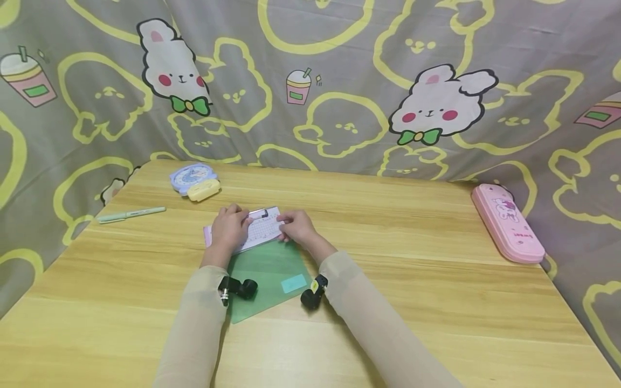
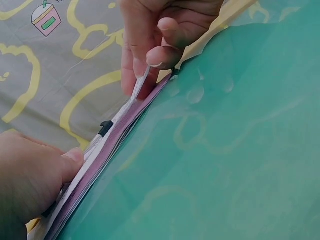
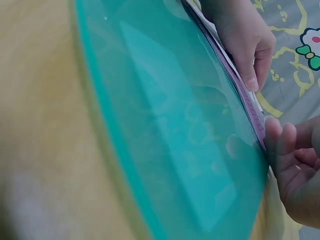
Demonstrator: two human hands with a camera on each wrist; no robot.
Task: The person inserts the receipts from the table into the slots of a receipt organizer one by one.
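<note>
A stack of printed paper (image 1: pixel 262 230) with a grid on its white top sheet and a purple sheet (image 3: pixel 252 110) below lies over the far part of a green translucent folder (image 1: pixel 267 269). Near the stack's far edge sits a slim clip (image 1: pixel 264 214) with a black end, also visible as a black clip end (image 2: pixel 105 129) in the left wrist view. My left hand (image 1: pixel 228 229) lies across the left of the paper, thumb and finger holding the clip. At the paper's right edge, my right hand (image 1: pixel 298 229) pinches the white sheet between thumb and fingers.
A blue clock (image 1: pixel 193 175) with a yellow base stands at the back left. A pale green pen (image 1: pixel 132 215) lies at the left, and a pink pencil case (image 1: pixel 508 223) at the right. A patterned curtain (image 1: pixel 339 108) hangs behind the wooden table (image 1: pixel 412 231).
</note>
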